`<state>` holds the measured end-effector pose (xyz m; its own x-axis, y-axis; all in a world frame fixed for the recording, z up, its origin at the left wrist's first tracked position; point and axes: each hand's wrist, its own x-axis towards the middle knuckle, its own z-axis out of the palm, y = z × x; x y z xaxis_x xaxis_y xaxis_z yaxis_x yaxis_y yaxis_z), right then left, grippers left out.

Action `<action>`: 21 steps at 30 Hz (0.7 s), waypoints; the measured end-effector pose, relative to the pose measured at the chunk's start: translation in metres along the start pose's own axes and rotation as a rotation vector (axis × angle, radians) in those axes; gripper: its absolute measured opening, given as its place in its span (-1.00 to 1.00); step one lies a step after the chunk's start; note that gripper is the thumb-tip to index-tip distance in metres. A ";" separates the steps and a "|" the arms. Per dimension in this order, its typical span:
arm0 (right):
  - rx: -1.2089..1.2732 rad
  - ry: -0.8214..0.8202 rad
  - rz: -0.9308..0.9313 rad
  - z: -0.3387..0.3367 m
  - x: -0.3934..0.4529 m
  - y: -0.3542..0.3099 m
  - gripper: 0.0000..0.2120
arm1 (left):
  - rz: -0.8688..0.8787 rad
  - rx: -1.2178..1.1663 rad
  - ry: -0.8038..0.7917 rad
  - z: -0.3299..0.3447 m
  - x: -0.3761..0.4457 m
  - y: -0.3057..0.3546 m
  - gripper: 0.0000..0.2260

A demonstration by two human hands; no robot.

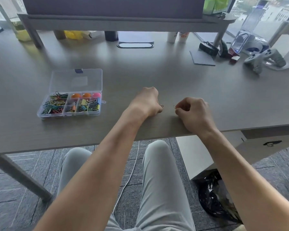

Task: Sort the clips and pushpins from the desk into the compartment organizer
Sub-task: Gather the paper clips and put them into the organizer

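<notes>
The fingers (159, 106) of the left hand (147, 102) are curled into a loose fist, and a small dark clip (162, 106) shows at their tips, pinched there just above the worktop (140, 70). The fingers (179, 109) of the right hand (193, 112) are curled as well and pinch a second small wire clip (174, 106), which points toward the first; the two clips are near each other but apart. Both hands rest low over the near part of the grey worktop, close to its front edge.

To the left of the left hand, well apart from it, the clear compartment organizer (70, 104) lies on the worktop with its lid (76, 80) folded open behind it. Its left compartments hold coloured paper clips (54, 102), the back row holds round orange and pink pushpins (85, 95), and the right compartments hold small coloured binder clips (88, 105).

At the far side a grey shelf riser (123, 22) spans the worktop, with bottles and cups under it. At the far right lie a grey pad (203, 58), a grey game controller (264, 60) and a clear plastic container (257, 30). Beneath the worktop are the person's grey trousers, a white cable (132, 172) on grey carpet tiles, and a black plastic bag (213, 194). Windows fill the room's far corners.
</notes>
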<state>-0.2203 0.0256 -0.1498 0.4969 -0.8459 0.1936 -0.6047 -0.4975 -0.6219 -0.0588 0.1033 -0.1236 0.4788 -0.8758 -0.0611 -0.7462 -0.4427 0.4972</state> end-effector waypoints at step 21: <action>0.468 -0.207 -0.121 0.100 0.000 -0.134 -0.96 | -0.240 -0.029 0.548 -0.083 -0.106 -0.126 -0.89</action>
<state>-0.0768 0.1113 -0.1418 0.6868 -0.7090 0.1604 -0.2163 -0.4100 -0.8860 0.0228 0.2681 -0.1085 0.8069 -0.5217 0.2769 -0.5785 -0.6035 0.5488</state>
